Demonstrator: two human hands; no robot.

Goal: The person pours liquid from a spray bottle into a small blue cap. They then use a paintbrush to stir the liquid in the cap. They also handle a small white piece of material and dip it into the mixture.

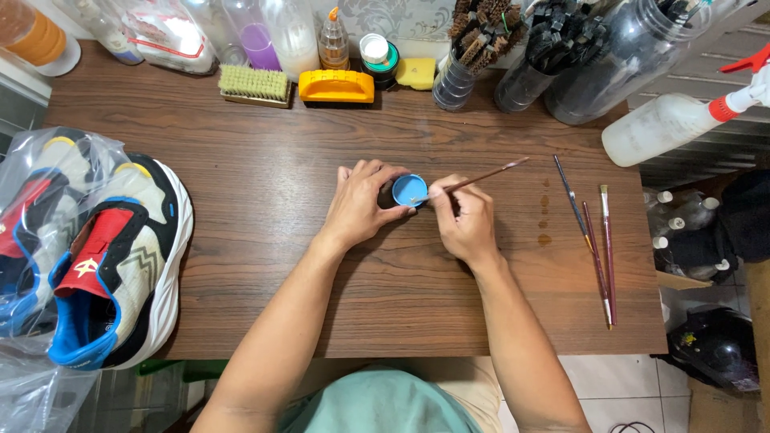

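Both hands busy: left hand [359, 204] grips a small pot [407, 191] (blue inside), right hand [464, 220] pinches a paintbrush [481, 177].

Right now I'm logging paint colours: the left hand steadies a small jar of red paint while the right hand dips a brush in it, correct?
Not quite: the head view shows blue paint in the small jar, not red. The left hand steadies it while the right hand dips the brush.

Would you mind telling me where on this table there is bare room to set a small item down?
Bare wood lies between the sneaker and the left hand, along the near edge of the table, and between the right hand and the spare brushes. The back edge is crowded: scrub brush, orange brush, jars.
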